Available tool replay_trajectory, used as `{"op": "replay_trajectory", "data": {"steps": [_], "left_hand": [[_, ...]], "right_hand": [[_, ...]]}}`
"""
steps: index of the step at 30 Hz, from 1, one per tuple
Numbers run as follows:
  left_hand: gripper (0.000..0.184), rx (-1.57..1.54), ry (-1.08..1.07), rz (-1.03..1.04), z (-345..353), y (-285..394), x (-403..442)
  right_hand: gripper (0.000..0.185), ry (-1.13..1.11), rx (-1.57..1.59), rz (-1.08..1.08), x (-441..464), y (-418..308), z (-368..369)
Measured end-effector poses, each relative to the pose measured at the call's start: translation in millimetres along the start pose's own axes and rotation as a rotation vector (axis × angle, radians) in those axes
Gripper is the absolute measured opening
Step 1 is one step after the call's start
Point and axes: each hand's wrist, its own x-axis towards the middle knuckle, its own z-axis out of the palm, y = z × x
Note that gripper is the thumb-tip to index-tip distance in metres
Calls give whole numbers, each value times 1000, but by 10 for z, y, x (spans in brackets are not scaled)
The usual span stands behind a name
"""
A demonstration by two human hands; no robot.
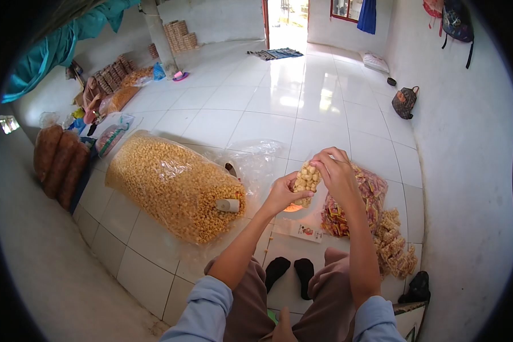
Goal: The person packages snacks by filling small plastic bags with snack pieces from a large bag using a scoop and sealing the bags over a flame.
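Note:
A small clear bag of puffed snacks (306,179) is held up in front of me. My left hand (283,195) is wrapped round its lower left side, with the thumb across the front. At the bag's top, my right hand (335,172) has its fingers closed on the edge. To the left lies a large clear sack of loose puffed snacks (159,179), its mouth facing me, with a pale scoop (228,205) resting in it. Beneath my right forearm sits a clear bag of small red and yellow sachets (332,219).
Filled small snack bags (394,245) are heaped at the right. A printed card (306,231) lies on the tiles before my feet. Tall brown sacks (60,157) stand at the left wall. Another person (91,97) sits farther back; a backpack (404,102) leans at the right wall.

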Motion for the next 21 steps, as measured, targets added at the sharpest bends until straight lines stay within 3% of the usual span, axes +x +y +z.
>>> {"op": "replay_trajectory", "data": {"steps": [6, 9, 12, 14, 21], "left_hand": [[43, -144, 18, 99, 77, 18, 2], [41, -107, 18, 42, 45, 5, 26], [39, -156, 36, 105, 92, -9, 35], [39, -127, 36, 89, 115, 9, 29], [40, -172, 57, 119, 141, -9, 24]], "right_hand": [[8, -2, -89, -76, -16, 35, 48], [8, -71, 45, 83, -9, 4, 12], [8, -17, 84, -102, 42, 6, -25], [9, -67, 161, 72, 21, -17, -29], [9, 5, 122, 43, 4, 11, 62]]}}
